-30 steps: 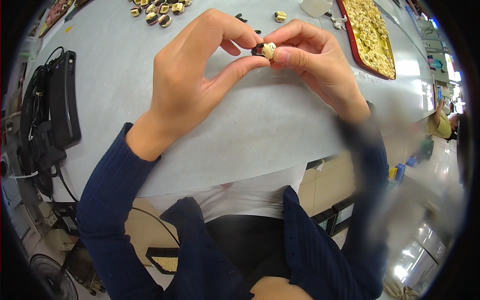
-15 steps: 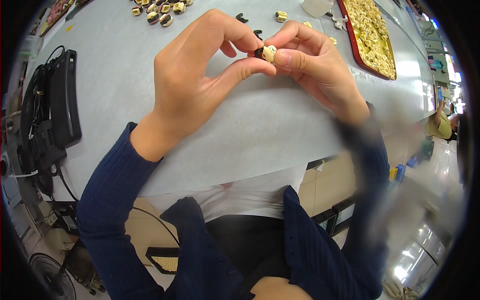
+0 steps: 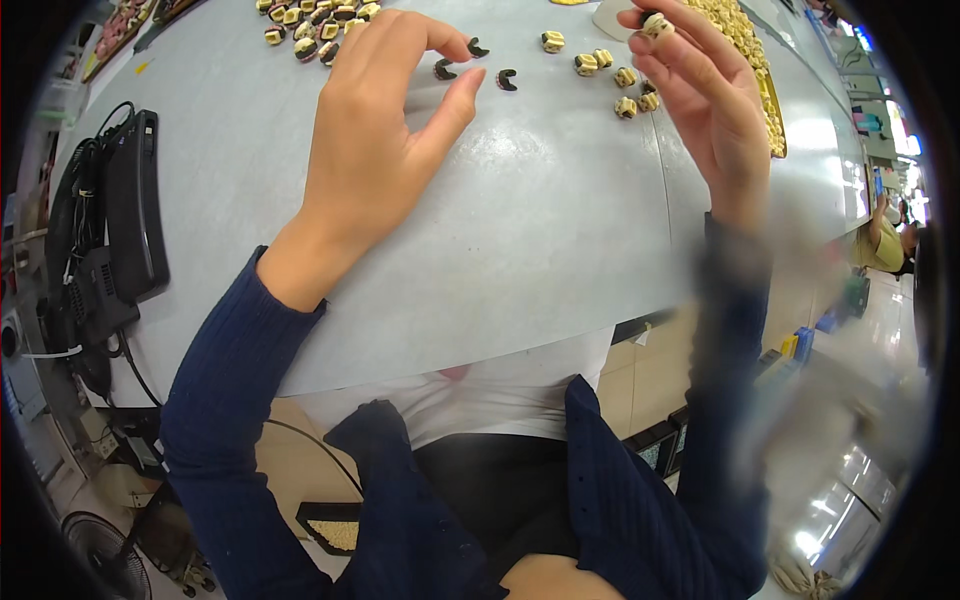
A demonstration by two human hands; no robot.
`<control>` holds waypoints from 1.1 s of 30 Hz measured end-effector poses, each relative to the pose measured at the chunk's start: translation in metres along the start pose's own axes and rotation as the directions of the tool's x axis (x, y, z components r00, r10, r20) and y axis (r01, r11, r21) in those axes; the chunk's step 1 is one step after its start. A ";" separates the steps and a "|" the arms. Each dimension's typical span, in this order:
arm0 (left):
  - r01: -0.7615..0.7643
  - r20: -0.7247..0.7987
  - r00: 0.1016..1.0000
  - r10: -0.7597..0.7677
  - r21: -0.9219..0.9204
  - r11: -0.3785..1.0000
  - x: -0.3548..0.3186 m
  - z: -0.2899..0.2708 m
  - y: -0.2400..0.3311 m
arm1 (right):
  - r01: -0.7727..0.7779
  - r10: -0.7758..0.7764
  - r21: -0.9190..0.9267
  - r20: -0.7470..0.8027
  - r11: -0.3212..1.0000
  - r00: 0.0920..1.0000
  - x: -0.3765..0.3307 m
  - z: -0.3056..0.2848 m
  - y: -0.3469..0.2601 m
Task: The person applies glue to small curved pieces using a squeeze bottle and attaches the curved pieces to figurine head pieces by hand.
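My right hand [image 3: 715, 115] is raised at the far right, its thumb and fingers pinching a small cream-and-black part [image 3: 656, 25]. My left hand [image 3: 375, 135] hovers over the far middle of the table with thumb and index finger apart. Close to its fingertips lie three small black C-shaped clips [image 3: 507, 80]. The index fingertip is right beside one black clip [image 3: 478, 47]; whether it touches cannot be told. Several loose cream parts with dark bits [image 3: 586, 64] lie between the hands.
A pile of cream-and-dark parts [image 3: 305, 28] sits at the far left. Behind my right hand is a tray [image 3: 778, 140] full of cream parts, next to a whitish container [image 3: 610, 20]. A black box-shaped device [image 3: 137, 200] with cables lines the grey table's [image 3: 500, 260] left side.
My hands have separated: the right moved away to the far right with the cream-and-black part, and the left let go of it, moving slightly left near the black clips.
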State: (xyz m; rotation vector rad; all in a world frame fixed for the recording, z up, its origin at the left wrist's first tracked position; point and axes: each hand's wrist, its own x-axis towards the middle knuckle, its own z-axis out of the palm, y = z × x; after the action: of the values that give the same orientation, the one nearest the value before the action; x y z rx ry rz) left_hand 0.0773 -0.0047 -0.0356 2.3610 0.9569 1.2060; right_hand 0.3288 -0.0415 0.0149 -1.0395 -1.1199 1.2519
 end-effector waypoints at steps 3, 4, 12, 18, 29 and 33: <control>0.033 0.004 0.999 -0.034 0.109 0.993 -0.001 0.001 0.001 | 0.024 -0.031 -0.076 -0.097 0.997 0.995 0.002 -0.009 -0.003; 0.026 0.004 1.000 -0.027 0.104 0.994 -0.001 0.002 0.000 | 0.029 -0.037 -0.080 -0.102 0.996 0.994 0.016 -0.021 0.012; 0.121 0.000 0.993 -0.121 0.102 0.987 -0.005 0.002 -0.006 | 0.193 -0.217 -0.427 -0.009 0.883 0.976 0.004 -0.035 0.006; 0.149 0.022 0.988 -0.152 0.102 0.984 -0.007 0.000 -0.012 | 0.119 -0.146 -0.252 -0.090 0.960 0.985 0.007 -0.018 0.011; 0.120 0.039 0.992 -0.123 0.074 0.990 -0.001 0.003 -0.010 | 0.184 -0.199 -0.499 0.023 0.847 0.980 0.011 -0.049 0.032; 0.080 0.038 0.996 -0.083 0.075 0.994 -0.001 0.003 -0.009 | 0.223 -0.266 -0.720 0.055 0.657 0.962 0.008 -0.044 0.031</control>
State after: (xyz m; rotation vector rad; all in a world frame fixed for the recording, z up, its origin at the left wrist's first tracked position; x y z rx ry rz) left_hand 0.0756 0.0016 -0.0431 2.3679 1.0909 1.1051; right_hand 0.3674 -0.0315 -0.0226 -1.4243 -1.7145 0.5279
